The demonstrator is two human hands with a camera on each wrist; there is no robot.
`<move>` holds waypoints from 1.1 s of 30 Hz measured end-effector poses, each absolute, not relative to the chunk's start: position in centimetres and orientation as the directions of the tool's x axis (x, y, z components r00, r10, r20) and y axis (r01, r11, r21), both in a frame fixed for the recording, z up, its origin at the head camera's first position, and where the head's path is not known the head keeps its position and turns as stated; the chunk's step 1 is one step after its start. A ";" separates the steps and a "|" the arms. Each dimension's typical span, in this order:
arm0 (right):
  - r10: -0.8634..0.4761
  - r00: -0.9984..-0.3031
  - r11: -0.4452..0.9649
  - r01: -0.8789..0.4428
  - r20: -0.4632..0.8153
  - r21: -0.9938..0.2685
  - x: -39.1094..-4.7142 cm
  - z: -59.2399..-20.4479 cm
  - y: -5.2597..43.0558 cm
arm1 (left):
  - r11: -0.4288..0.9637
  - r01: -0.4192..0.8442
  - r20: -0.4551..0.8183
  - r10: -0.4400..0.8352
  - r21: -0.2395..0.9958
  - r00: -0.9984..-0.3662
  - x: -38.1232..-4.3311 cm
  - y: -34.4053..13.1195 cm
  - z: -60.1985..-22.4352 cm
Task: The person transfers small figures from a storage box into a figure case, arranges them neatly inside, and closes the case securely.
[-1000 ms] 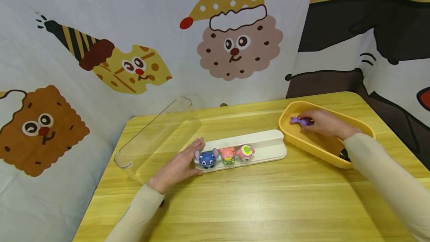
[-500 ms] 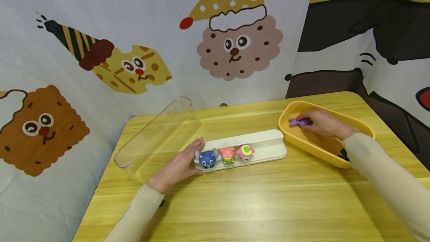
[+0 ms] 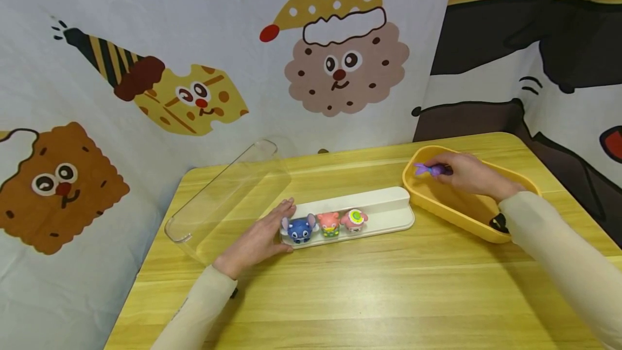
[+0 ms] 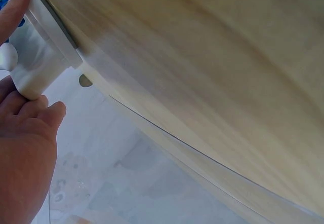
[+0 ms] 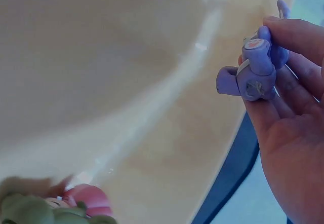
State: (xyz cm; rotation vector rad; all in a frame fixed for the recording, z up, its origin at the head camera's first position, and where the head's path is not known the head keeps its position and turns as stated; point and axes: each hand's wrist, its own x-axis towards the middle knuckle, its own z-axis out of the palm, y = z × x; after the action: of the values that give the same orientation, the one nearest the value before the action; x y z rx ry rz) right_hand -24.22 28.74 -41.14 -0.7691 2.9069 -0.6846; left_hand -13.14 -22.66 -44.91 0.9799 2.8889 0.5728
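My left hand [image 3: 255, 244] grips the left end of a long white display base [image 3: 389, 220], thumb on its front edge and fingers behind. Along this base stand a blue big-eared figurine [image 3: 299, 229], a coral-pink one [image 3: 329, 224] and a pink one with a white, yellow and green top [image 3: 355, 220]. At the right, my right hand [image 3: 473, 174] pinches a purple long-eared figurine [image 3: 434, 169] between thumb and fingers, over the yellow basin [image 3: 457, 223]. The right wrist view shows this figurine sideways, its round feet toward the camera.
A clear plastic cover [image 3: 228, 193] lies on the wooden table [image 3: 340, 296], left of the base. Green and pink toys [image 5: 30, 211] show inside the basin in the right wrist view. A cartoon-printed cloth [image 3: 262, 96] hangs behind the table.
My right hand has risen slightly with the purple figurine, whose ears now point more to the left. The left hand and the base have stayed in place.
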 end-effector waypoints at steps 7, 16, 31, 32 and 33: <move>-0.467 -0.879 0.760 -0.453 0.094 -0.465 -23.4 -39.4 28.6 | 0.735 0.578 0.072 0.595 0.355 -0.801 -13.1 -22.7 -44.8; -0.416 -0.903 0.774 -0.415 0.110 -0.478 -22.2 -36.9 28.9 | 0.736 0.579 0.074 0.595 0.351 -0.800 -13.1 -22.8 -44.9; -0.381 -0.897 0.666 -0.436 0.226 -0.605 -19.7 -34.7 27.2 | 0.735 0.588 0.080 0.600 0.339 -0.796 -13.2 -22.7 -44.9; -0.382 -0.895 0.654 -0.439 0.231 -0.617 -19.5 -34.6 26.9 | 0.735 0.587 0.080 0.599 0.340 -0.797 -13.2 -22.7 -44.9; -0.383 -0.893 0.645 -0.441 0.236 -0.624 -19.3 -34.6 26.8 | 0.735 0.586 0.079 0.599 0.341 -0.797 -13.2 -22.7 -44.9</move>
State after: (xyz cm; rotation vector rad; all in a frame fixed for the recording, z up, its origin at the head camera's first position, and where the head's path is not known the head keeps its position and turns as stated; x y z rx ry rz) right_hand -19.35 26.75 -34.58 -0.7342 2.9231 -1.1449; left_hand -13.22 -22.74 -44.87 0.9880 2.8926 0.5504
